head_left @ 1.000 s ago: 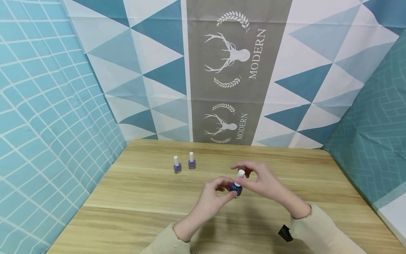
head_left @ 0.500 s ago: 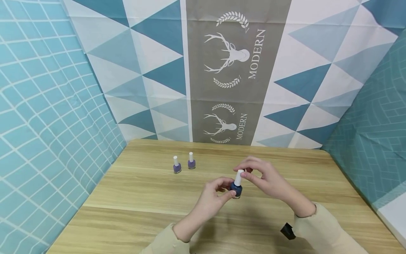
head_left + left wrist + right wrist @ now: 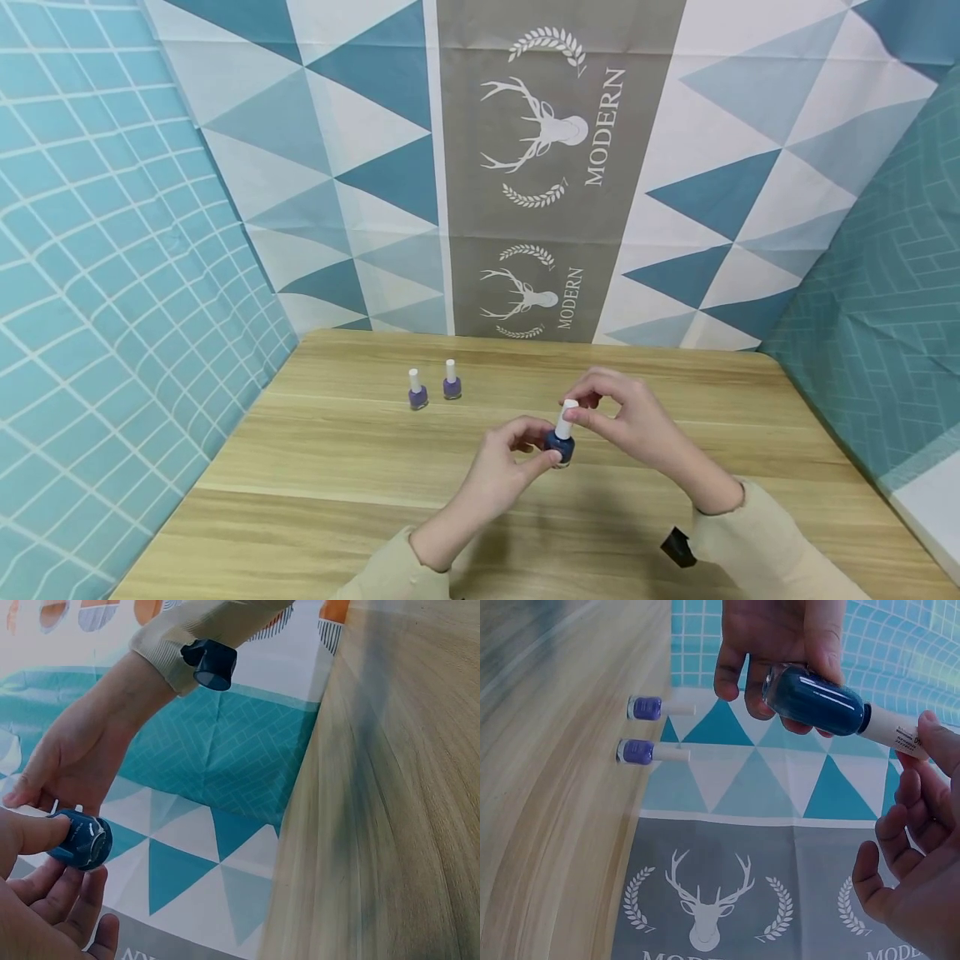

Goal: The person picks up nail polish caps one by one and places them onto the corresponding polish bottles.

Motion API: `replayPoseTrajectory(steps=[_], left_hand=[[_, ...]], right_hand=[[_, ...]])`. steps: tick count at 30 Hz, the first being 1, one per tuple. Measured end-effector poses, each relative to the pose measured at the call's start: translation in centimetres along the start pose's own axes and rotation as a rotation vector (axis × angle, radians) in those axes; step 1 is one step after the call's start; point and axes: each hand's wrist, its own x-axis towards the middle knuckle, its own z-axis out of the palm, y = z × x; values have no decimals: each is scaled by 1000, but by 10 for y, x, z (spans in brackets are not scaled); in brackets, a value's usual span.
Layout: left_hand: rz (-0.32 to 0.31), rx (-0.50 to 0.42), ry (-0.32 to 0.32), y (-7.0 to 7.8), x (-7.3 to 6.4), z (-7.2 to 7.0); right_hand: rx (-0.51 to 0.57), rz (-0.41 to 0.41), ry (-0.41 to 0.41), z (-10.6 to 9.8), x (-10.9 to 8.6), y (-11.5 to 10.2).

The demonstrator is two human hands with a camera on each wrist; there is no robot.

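A dark blue nail polish bottle (image 3: 559, 448) with a white cap (image 3: 566, 419) is held over the table, tilted a little. My left hand (image 3: 498, 467) pinches the glass body between thumb and fingers. Thumb and index finger of my right hand (image 3: 626, 421) grip the cap near its top. In the right wrist view the blue bottle (image 3: 817, 701) lies between both hands, cap on. The left wrist view shows the bottle's base (image 3: 94, 844) under the left thumb.
Two purple nail polish bottles with white caps, a left one (image 3: 417, 396) and a right one (image 3: 452, 387), stand upright at the back left of the wooden table (image 3: 337, 467). A patterned cloth wall (image 3: 390, 167) rises behind the table's far edge.
My right hand has shifted slightly up and right along the cap, so its fingers sit nearer the top. The left hand keeps its hold on the bottle.
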Motion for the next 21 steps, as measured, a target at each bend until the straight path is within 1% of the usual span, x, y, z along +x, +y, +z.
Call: replayPoseTrajectory(steps=[3,8,10,11,13,16,17,19,21], left_hand=[[-13,-4,2,4,0,0],[-31,-15,0,32,-4,-3],[-28,-19,-1,38,-5,-4],[-32,-19,-2,39,-5,-3],[-38,-17,-3,34,-4,-2],[-42,-8,-7,21,-1,2],[-34,-7,-8,17,0,2],[-26,-10,-8,10,0,3],[-15,-13,-5,7,1,3]], right_hand=[[-2,20,20,1,0,-2],[-4,65,51,3,0,-2],[-8,73,65,4,0,-1],[-10,74,71,5,0,0],[-17,66,83,7,0,1],[-20,60,91,8,0,2],[-19,61,86,8,0,1],[-11,68,67,7,0,1],[7,76,27,5,0,1]])
